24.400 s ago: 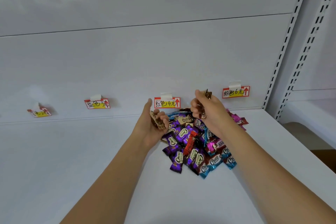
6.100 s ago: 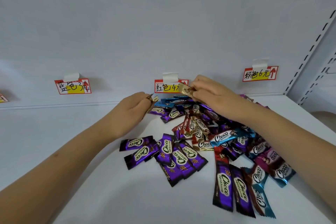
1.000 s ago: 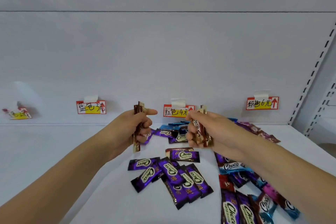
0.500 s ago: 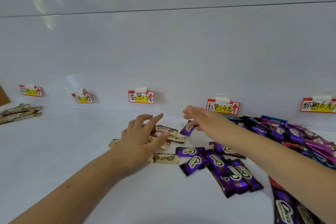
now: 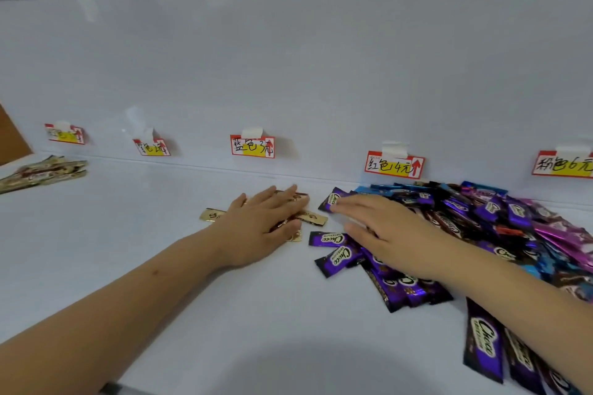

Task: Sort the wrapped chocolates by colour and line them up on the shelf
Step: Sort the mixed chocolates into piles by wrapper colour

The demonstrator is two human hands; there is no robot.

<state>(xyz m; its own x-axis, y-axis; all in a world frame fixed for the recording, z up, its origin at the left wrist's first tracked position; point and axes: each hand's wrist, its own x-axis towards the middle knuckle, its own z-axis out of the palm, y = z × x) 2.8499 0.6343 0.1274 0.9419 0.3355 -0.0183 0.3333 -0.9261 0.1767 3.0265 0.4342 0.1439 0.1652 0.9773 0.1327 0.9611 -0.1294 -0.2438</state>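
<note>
Far left of the blue tag point(image 5: 252, 146), one gold row point(image 5: 41, 171) lies sorted on the shelf point(image 5: 128, 234). Below the tag, the left hand point(image 5: 261, 228), fingers flat, presses loose gold chocolates point(image 5: 313, 218). Right of it, the right hand point(image 5: 390, 232) rests open-fingered on purple chocolates point(image 5: 335, 258); the mixed pile point(image 5: 500, 218) remains unsorted.

A glossy white back panel point(image 5: 288, 58) rises behind, with a brown surface point(image 5: 12, 141) at far left.
</note>
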